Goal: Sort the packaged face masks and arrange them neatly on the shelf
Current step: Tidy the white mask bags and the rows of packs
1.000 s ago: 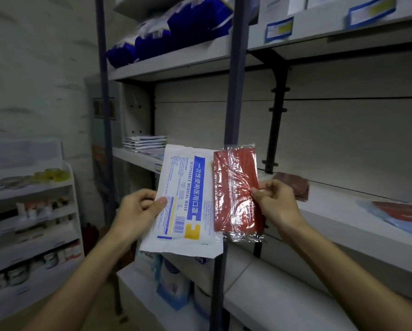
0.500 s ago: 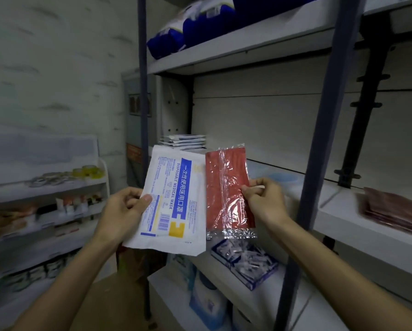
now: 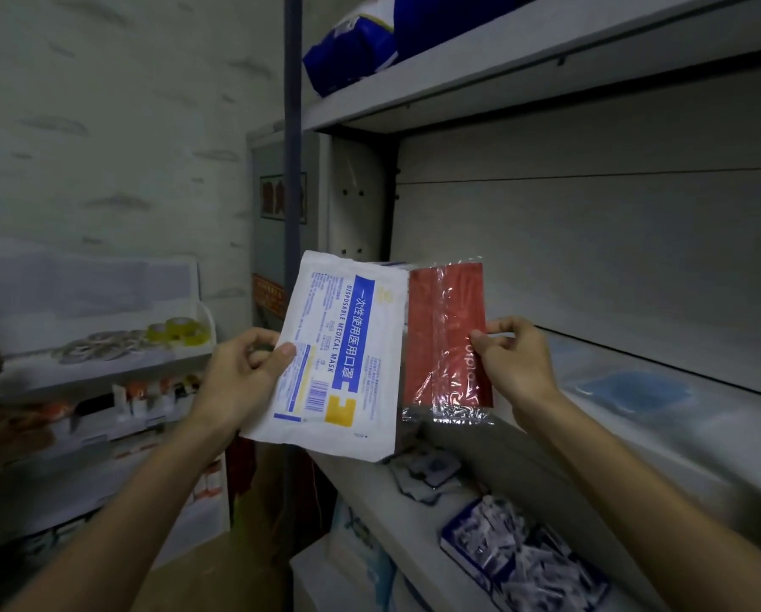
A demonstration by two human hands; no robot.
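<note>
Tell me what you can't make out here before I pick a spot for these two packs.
Head view:
- Shelf behind the white mask pack and red mask pack: hidden by both.
- Blue item on the shelf: blurred.
- Small print on the white pack: too small.

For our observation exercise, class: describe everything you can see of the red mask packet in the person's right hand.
The red mask packet is a flat, dark red face mask sealed in clear, crinkled, shiny plastic film, with a strip of empty film hanging below it. Pale lettering runs sideways near its right edge, partly hidden. It is held upright in the air in front of the shelf. The right hand pinches its right edge. Its left edge meets or overlaps the white mask packet beside it.
</note>
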